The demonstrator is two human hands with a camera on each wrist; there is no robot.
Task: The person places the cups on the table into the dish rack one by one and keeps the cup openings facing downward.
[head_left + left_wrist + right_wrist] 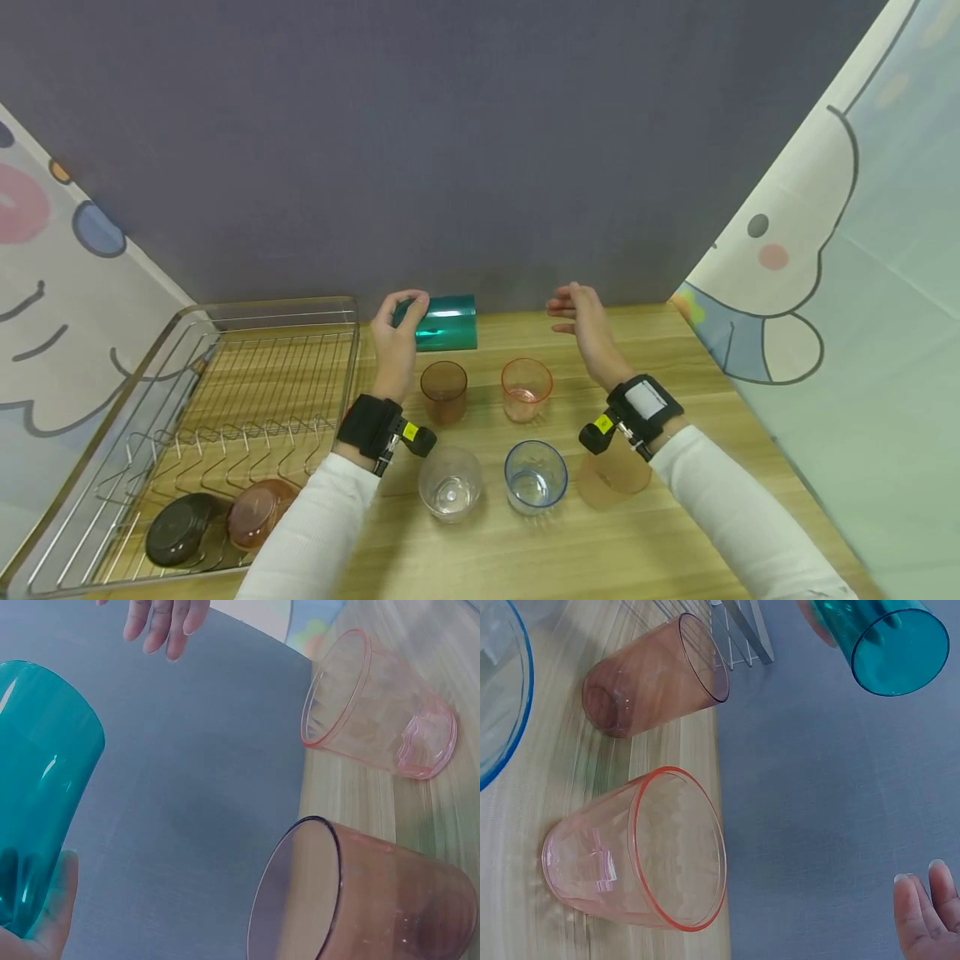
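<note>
My left hand (400, 329) grips a teal see-through cup (450, 323) by its base end, and the cup lies on its side in the air, mouth toward the right. Across from it, my right hand (585, 321) is held up with its fingers extended and touches nothing. Below the teal cup stands a brown cup (444, 392), upright on the table. To its right is a clear cup with a red rim (527, 389), also upright. In the right wrist view the teal cup (900, 652) shows its round open mouth.
A wire dish rack (281, 358) stands at the left, with a dark bowl (180, 529) and a reddish bowl (258, 512) in its front. Nearer me are a clear cup (450, 483), a blue-rimmed cup (536, 477) and an orange cup (615, 479) partly under my right wrist. A grey wall (480, 167) closes the back.
</note>
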